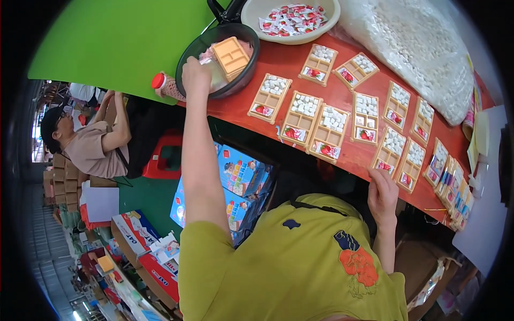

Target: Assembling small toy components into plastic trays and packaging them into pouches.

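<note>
My left hand (197, 77) reaches over the near rim of a black bowl (256, 53). Its fingers are curled, with the tips hidden, beside a clear plastic item and pink packets inside. Stacked in that bowl are orange compartment trays (231, 56). By the table's front edge, my right hand (383, 196) is loosely bent, fingers slightly apart, and no object shows in it. Closest to it stands a filled tray (390, 151) with white cubes and a strawberry-printed sachet. Several similar trays (269, 98) are spread over the red table (337, 174).
A cream basin (334, 18) of sachets stands behind the trays, beside a big clear bag (412, 53) of white pieces. Packed trays (455, 195) line the right end. A red-capped jar (166, 84) is left of the bowl; blue boxes (243, 174) sit below. A person (88, 142) works at left.
</note>
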Available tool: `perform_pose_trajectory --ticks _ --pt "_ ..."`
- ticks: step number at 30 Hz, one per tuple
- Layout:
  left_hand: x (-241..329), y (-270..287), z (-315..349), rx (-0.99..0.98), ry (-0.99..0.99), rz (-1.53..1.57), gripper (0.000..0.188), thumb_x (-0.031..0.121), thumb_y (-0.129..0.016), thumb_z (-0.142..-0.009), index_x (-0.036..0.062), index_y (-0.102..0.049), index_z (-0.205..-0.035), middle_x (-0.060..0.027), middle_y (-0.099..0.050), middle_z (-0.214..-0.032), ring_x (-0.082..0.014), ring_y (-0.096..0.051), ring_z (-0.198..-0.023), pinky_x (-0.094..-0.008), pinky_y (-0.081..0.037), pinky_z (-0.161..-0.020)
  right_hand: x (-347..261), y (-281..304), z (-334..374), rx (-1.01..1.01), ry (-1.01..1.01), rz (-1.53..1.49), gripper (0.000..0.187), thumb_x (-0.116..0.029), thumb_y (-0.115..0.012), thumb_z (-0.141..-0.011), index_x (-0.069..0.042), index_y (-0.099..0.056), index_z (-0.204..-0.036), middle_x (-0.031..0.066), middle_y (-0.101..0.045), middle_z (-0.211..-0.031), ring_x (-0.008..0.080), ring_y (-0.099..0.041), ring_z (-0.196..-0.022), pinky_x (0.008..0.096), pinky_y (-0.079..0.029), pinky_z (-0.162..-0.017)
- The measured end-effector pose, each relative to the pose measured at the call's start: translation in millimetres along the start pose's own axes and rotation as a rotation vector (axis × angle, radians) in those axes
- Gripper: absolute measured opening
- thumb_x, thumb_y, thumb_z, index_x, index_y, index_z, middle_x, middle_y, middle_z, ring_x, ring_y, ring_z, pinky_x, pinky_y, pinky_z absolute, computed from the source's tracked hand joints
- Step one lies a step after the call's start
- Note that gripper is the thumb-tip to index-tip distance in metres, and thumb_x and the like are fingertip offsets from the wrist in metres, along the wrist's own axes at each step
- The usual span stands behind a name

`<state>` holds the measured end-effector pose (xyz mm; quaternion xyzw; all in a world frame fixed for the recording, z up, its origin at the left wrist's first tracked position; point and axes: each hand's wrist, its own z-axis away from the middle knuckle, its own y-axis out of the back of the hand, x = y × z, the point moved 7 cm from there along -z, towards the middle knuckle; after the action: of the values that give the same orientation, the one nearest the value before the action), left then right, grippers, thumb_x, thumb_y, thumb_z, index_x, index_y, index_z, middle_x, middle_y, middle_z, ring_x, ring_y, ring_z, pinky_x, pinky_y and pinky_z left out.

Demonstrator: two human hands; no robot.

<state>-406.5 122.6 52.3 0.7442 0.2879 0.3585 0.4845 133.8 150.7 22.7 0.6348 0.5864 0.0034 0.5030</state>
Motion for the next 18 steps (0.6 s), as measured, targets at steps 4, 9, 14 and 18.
perform_pose_trajectory --ticks 4,9,14,18 --pt "-26.3 -26.5 -42.1 -0.046 -0.081 -0.172 0.027 0.013 -0.054 -0.09 -0.0025 -0.06 -0.111 -0.026 -0.065 -0.111 -0.0409 -0.065 -0.106 -0.0495 -0.051 -0.09 -8.6 -16.6 -7.7 -0.105 0.038 0.023 0.035 0.014 -0.06 -0.079 0.0 -0.063 -0.111 0.0163 -0.064 -0.092 0.0327 -0.064 -0.076 0.0375 -0.051 -0.065" --pt "-32.1 -43.8 -64.4 -0.238 -0.035 -0.303 0.03 0.014 -0.065 -0.08 0.0091 -0.07 -0.109 -0.017 -0.07 -0.114 -0.0341 -0.067 -0.108 -0.0436 -0.053 -0.09 -10.9 -21.0 -4.9 -0.144 0.024 0.033 0.036 0.012 -0.061 -0.078 -0.001 -0.064 -0.111 0.0155 -0.064 -0.091 0.0332 -0.064 -0.076 0.0396 -0.052 -0.065" --pt "-57.3 -32.7 -89.9 -0.343 -0.036 -0.135 0.03 0.014 -0.073 -0.068 0.0062 -0.075 -0.097 -0.0138 -0.073 -0.1 -0.0294 -0.071 -0.085 -0.0405 -0.056 -0.078 -0.7 -17.8 0.4 -0.126 -0.033 0.037 0.037 0.014 -0.06 -0.079 -0.002 -0.064 -0.112 0.0155 -0.063 -0.09 0.0319 -0.064 -0.077 0.0385 -0.052 -0.067" --pt "-43.7 -24.7 -65.2 -0.432 0.104 0.425 0.041 0.003 -0.069 -0.066 -0.0023 -0.068 -0.107 -0.0142 -0.07 -0.09 -0.021 -0.068 -0.065 -0.0335 -0.055 -0.058 0.2 -20.5 -3.2 -0.142 -0.051 0.048 0.036 0.014 -0.059 -0.08 -0.001 -0.063 -0.113 0.0157 -0.063 -0.09 0.031 -0.064 -0.077 0.0377 -0.051 -0.066"
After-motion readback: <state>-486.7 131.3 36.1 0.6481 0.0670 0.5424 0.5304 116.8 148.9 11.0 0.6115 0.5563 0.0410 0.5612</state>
